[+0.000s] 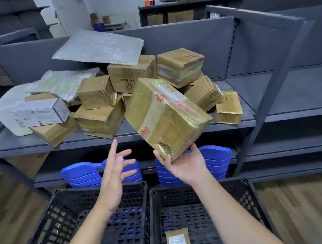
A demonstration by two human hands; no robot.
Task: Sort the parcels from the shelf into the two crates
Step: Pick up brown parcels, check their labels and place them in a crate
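Just above the curled fingers of the right hand [185, 166], a glossy, tape-wrapped brown cardboard box [165, 115] tilts, gripped at its dented lower corner. Beside them the left hand [115, 167] holds nothing, fingers spread. Beneath both hands stand the left black perforated plastic crate [62, 206] and the right black perforated plastic crate [238, 185], which holds a flat brown labelled parcel [178, 241]. Beyond the fingertips, crumpled brown cartons [100, 92] and a silvery bubble mailer [100, 47] are piled on the grey metal shelf [214, 127].

Nothing reads clearly. Red characters on the tape of the box [167, 117] in the right hand [186, 166] are blurred. The carton [127, 76] beyond the hand bears upside-down print (plus a round emblem). The label on the flat parcel [179, 242] below the hand is illegible.
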